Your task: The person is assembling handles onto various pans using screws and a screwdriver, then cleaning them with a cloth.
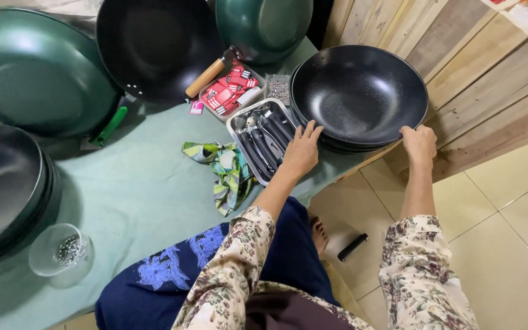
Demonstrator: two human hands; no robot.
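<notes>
Hands [301,150] [418,143] apparently grip black pan [359,95] over green cloth [135,189].

Out past my fingertips a wall of pale wooden planks [459,67] slants across, bare boards, seams showing. Below my right wrist runs a floor of glossy cream tiles [508,232] with thin grout lines, soft even light bouncing off them. Under my left forearm a sage-green cloth [135,195] is spread flat over the work surface, lightly creased.
</notes>
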